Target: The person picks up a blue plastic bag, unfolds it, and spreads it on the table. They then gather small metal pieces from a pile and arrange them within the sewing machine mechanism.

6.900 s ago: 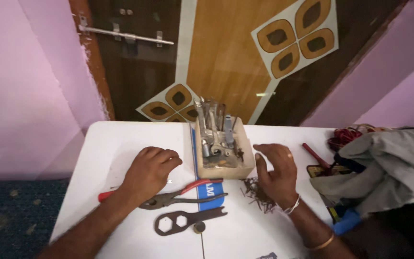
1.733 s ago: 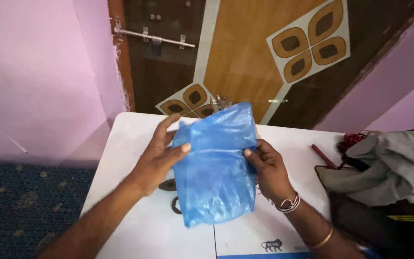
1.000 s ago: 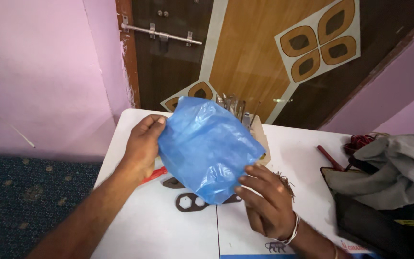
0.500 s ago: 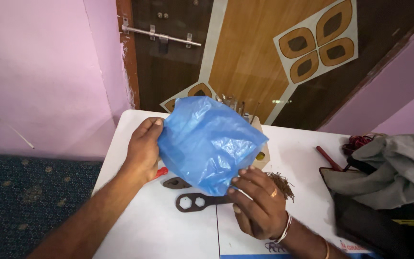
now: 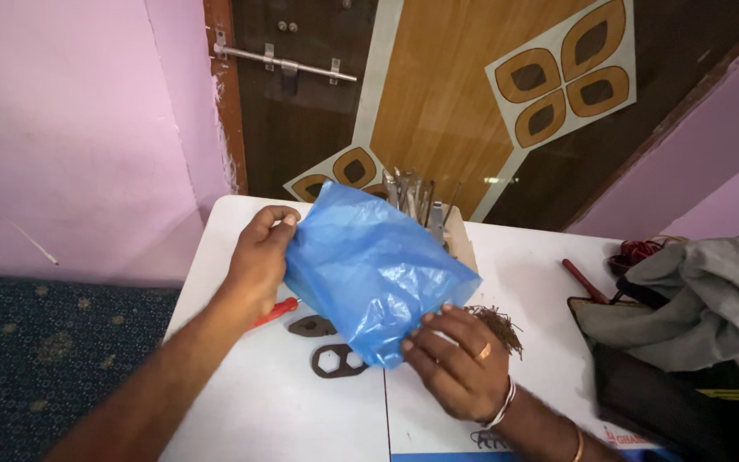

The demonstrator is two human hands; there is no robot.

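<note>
Head view: crinkled blue plastic bag point(image 5: 369, 269) held above white bench point(image 5: 250, 411), long axis upper-left to lower-right. Left hand point(image 5: 258, 261) fingers pinched on upper-left edge; right hand point(image 5: 455, 364) fingers closed on lower-right corner, both equally near.

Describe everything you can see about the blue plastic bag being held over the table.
The blue plastic bag is thin, translucent and crinkled, with glossy creases. It is held up above the white table, tilted. The left hand pinches its upper left edge, and the right hand grips its lower corner with the fingertips. It hides part of the box of metal tools behind it and part of the flat wrench lying below. Whether anything is inside cannot be told.
</note>
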